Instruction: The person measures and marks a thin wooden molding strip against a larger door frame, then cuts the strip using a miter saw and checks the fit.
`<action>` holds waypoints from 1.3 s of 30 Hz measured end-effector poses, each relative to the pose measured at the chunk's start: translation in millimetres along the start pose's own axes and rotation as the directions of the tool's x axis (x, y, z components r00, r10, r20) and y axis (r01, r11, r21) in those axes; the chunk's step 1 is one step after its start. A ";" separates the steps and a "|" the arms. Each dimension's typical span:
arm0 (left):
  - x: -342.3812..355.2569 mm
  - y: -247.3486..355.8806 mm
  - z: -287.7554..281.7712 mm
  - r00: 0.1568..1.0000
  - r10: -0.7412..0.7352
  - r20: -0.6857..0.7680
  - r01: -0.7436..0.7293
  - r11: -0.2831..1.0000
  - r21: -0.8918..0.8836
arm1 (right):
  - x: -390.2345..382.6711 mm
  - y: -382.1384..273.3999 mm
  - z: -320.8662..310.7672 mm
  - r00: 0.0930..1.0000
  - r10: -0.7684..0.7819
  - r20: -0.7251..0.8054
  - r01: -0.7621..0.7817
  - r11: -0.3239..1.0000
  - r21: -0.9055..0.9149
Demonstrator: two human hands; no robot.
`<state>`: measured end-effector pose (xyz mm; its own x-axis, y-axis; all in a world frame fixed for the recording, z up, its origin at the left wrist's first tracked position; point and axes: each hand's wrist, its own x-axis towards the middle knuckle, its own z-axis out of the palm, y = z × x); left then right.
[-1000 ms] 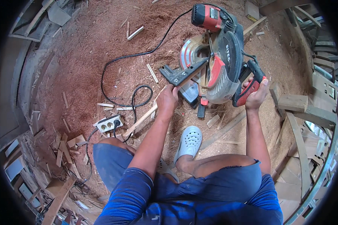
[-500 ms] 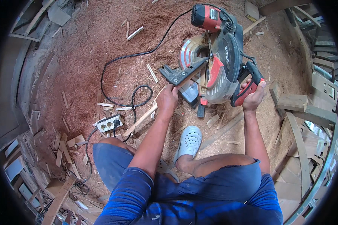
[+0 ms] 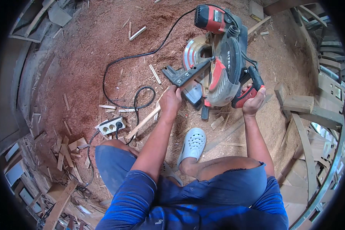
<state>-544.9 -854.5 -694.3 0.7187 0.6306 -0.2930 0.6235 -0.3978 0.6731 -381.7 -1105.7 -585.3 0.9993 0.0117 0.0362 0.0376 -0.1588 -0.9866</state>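
Head view: right hand (image 3: 252,102) grips the miter saw (image 3: 218,61) handle; left hand (image 3: 170,100) seemingly clasps a wood strip (image 3: 143,122).

A rough carpentry workshop: the floor (image 3: 88,50) is thick with reddish sawdust and wood offcuts (image 3: 65,149), a red and grey mitre saw (image 3: 214,65) sits on it, its black cord (image 3: 134,61) trailing toward a white power strip (image 3: 111,125), with timber pieces (image 3: 306,111) stacked at the right edge.

Glossy plastic-and-metal saw (image 3: 218,65), rough sawdust (image 3: 103,42)

pale label (image 3: 218,16) on red saw motor (image 3: 209,18)
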 end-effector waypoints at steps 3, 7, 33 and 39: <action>0.2 1.0 1.1 1.000 -0.008 0.016 0.008 1.000 0.009 | -1.4 3.7 -4.9 1.000 -0.009 0.012 0.008 1.000 0.005; -0.9 -4.4 4.0 1.000 0.002 -0.018 -0.002 1.000 0.001 | 0.9 -3.7 0.8 0.999 0.009 0.030 -0.011 0.999 0.053; -98.9 255.4 -483.5 0.982 -0.016 -0.188 -0.122 0.710 -0.693 | 159.3 -298.3 34.6 0.951 0.254 0.179 0.103 0.287 -0.952; -143.0 400.5 -626.8 0.984 -0.014 -0.179 -0.157 0.419 -0.894 | 9.4 -561.2 87.3 0.698 0.073 0.713 0.229 0.920 -0.319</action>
<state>-590.9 -686.3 42.9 0.6429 0.7454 -0.1762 -0.1268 0.3304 0.9353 -394.0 -930.3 -45.1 0.6957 0.7002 -0.1604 0.2653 -0.4579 -0.8485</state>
